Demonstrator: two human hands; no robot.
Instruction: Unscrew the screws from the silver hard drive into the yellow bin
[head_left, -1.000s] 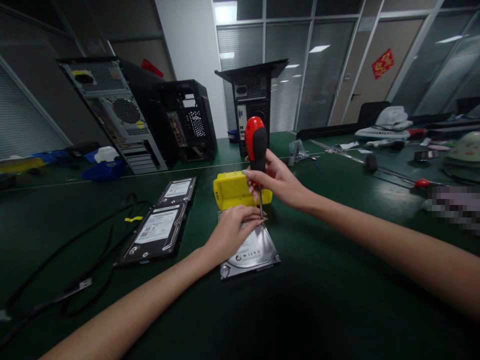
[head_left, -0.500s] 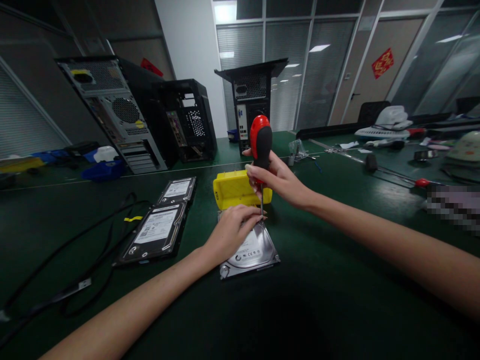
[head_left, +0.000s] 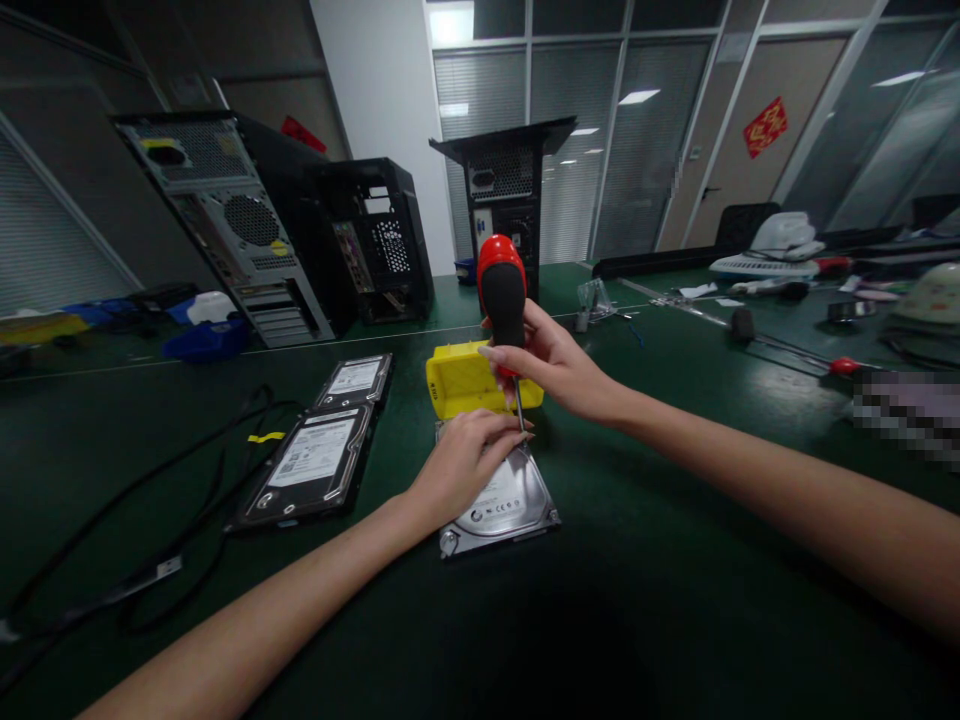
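A silver hard drive (head_left: pixel 517 495) with a white label lies flat on the table in front of me. My left hand (head_left: pixel 474 448) rests over its far part and holds it down, thumb and fingertips close together beside the screwdriver tip. My right hand (head_left: pixel 551 360) is closed around a screwdriver (head_left: pixel 501 290) with a red and black handle. The screwdriver's shaft points down to the drive's far right corner, its handle leaning to the left. Fingers hide the tip and whatever lies beneath it. Just behind the drive is a yellow bin (head_left: pixel 465 380), partly covered by my hands.
Two more hard drives (head_left: pixel 311 460) lie to the left, near black cables (head_left: pixel 202 500). Computer cases (head_left: pixel 285 220) stand along the back, one (head_left: pixel 504 190) behind the screwdriver. A small plastic bag (head_left: pixel 596 298) and red-handled tool (head_left: pixel 844 366) lie to the right.
The screwdriver handle has tilted to the left, and my right hand has shifted slightly left with it. My left hand and the hard drive have stayed in place.
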